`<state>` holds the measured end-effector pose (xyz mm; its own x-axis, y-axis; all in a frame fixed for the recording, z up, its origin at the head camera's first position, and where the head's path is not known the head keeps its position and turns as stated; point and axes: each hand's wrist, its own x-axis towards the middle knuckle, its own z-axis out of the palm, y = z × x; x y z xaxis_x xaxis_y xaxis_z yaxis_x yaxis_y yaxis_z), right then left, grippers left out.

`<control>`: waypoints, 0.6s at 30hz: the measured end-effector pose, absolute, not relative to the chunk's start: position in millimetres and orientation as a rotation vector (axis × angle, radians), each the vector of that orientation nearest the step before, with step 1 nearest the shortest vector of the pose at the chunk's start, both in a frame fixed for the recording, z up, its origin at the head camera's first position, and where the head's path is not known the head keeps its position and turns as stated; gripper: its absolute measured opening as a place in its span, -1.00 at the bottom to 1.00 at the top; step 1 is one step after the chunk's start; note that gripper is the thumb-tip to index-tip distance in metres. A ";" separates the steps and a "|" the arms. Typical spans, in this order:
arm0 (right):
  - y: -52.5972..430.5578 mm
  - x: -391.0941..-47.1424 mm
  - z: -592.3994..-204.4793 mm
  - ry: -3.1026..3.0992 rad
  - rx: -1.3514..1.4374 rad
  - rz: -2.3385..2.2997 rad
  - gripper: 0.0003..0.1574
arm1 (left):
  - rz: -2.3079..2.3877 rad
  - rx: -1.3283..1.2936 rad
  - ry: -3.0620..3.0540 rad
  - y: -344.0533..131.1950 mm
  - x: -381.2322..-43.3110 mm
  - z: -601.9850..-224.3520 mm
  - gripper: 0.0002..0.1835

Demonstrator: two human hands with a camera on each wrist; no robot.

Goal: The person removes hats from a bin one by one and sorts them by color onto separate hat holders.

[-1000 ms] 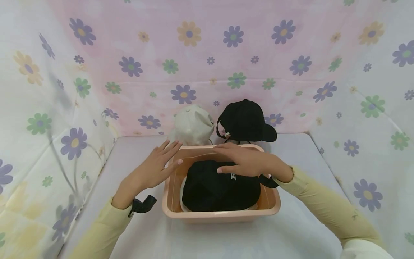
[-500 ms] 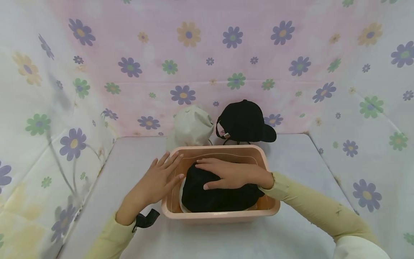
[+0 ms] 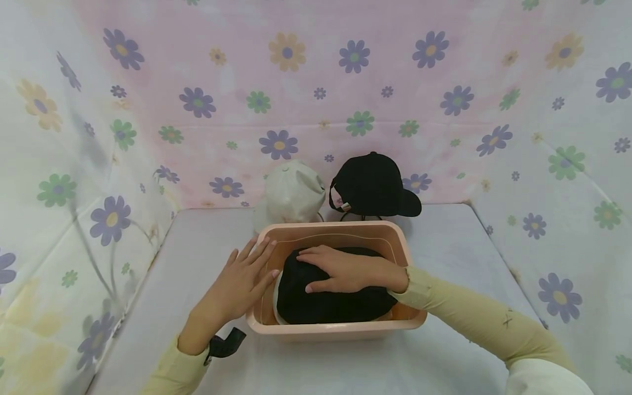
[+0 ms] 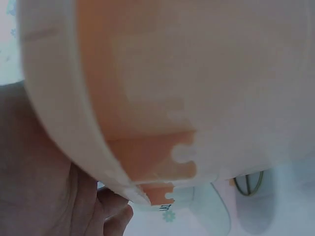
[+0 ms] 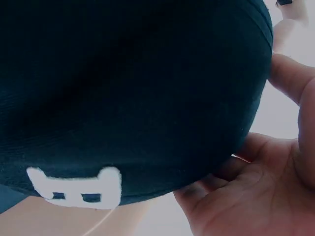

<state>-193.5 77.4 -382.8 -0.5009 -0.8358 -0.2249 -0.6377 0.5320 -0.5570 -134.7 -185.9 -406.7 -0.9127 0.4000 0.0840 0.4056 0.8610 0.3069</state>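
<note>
A peach plastic bin [image 3: 340, 328] stands on the table with a black cap [image 3: 326, 307] inside, crown up. Something cream-coloured shows at the cap's lower left edge. My right hand [image 3: 340, 269] lies across the crown, fingers extended; in the right wrist view its fingertips are against the dark fabric, near a white emblem [image 5: 81, 188]. At the bin's left rim is my left hand [image 3: 237, 288], fingers spread and straight, thumb reaching over the rim towards the cap. In the left wrist view that hand [image 4: 34, 162] overlaps the bin's rim.
Behind the bin stand a cream cap [image 3: 293, 192] and a second black cap [image 3: 372, 186], its brim to the right, with thin wire showing below them. A flowered cloth [image 3: 316, 71] encloses the white table [image 3: 207, 236] at the back and sides.
My right hand has moved left and down onto the black cap's crown, covering the emblem in the head view. My left hand has shifted slightly down along the rim.
</note>
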 end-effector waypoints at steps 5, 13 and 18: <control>75.5 -192.6 -385.6 2.319 -1.179 -0.559 -0.13 | -0.486 -0.638 -3.014 -184.9 -134.1 -409.9 -0.31; 72.2 -191.6 -388.5 2.373 -1.172 -0.524 -0.11 | -0.451 -0.596 -2.996 -182.1 -132.8 -415.1 -0.30; 69.8 -191.7 -391.9 2.398 -1.188 -0.518 -0.14 | -0.425 -0.570 -2.986 -180.3 -132.0 -418.5 -0.30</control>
<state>-191.7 69.8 -391.9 -0.5514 -0.8107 -0.1968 -0.6574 0.5675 -0.4958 -132.0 -180.3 -418.5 -0.9285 0.3510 0.1209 0.3708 0.8929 0.2555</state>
